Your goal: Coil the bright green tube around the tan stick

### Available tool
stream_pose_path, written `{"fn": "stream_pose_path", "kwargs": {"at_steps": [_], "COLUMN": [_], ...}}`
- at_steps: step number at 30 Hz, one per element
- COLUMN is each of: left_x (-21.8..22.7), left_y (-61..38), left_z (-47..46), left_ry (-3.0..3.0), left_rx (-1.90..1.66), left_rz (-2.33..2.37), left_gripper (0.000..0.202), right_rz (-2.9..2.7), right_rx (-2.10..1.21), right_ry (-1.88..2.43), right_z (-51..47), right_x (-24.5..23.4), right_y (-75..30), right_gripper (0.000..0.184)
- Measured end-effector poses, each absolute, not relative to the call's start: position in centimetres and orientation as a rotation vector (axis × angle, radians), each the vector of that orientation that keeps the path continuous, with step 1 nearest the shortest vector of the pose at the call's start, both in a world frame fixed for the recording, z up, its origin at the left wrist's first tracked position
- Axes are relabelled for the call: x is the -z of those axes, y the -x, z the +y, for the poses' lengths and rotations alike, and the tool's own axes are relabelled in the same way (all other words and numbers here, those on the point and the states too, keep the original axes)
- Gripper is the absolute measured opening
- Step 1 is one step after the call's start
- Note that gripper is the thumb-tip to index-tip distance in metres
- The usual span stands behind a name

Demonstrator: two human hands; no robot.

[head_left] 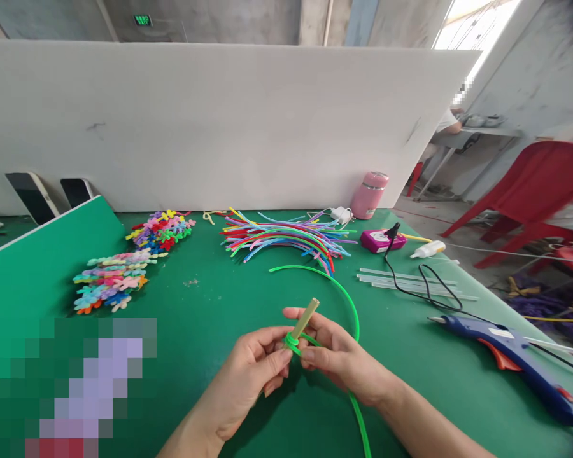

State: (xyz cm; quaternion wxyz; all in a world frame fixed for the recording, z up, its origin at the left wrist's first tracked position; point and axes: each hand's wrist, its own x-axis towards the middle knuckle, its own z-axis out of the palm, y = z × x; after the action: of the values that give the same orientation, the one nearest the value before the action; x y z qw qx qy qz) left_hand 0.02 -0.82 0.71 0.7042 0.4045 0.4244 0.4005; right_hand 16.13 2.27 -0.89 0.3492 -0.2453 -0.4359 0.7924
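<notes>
My left hand [251, 375] and my right hand [337, 353] meet over the green table [210, 299], both pinched on a short tan stick [305, 319] that tilts up to the right. A bright green pipe cleaner [351, 299] is coiled round the stick's lower end between my fingertips. Its long free part arcs away to the far side and another stretch runs down past my right wrist.
A pile of coloured pipe cleaners [286, 238] lies beyond my hands, with two heaps of small finished twisted shapes [124, 270] at the left. A blue glue gun [516, 356], clear glue sticks [405, 280], a pink box [382, 240] and a pink bottle [370, 194] are at the right. A white board backs the table.
</notes>
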Motion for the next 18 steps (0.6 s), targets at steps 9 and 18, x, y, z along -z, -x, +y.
{"fn": "stream_pose_path", "kwargs": {"at_steps": [9, 18], "left_x": [-0.67, -0.80], "left_y": [0.09, 0.00], "left_z": [-0.71, -0.49], "left_ry": [-0.904, -0.982], "left_rx": [-0.883, -0.895], "left_rz": [0.927, 1.111], "left_gripper": [0.025, 0.029], "right_rz": [-1.137, -1.397], "right_rx": [-2.056, -1.860], "right_ry": [0.593, 0.806], "right_z": [2.73, 2.27], "right_x": [1.22, 0.82], "right_y": [-16.24, -15.76], "right_gripper": [0.046, 0.037]}}
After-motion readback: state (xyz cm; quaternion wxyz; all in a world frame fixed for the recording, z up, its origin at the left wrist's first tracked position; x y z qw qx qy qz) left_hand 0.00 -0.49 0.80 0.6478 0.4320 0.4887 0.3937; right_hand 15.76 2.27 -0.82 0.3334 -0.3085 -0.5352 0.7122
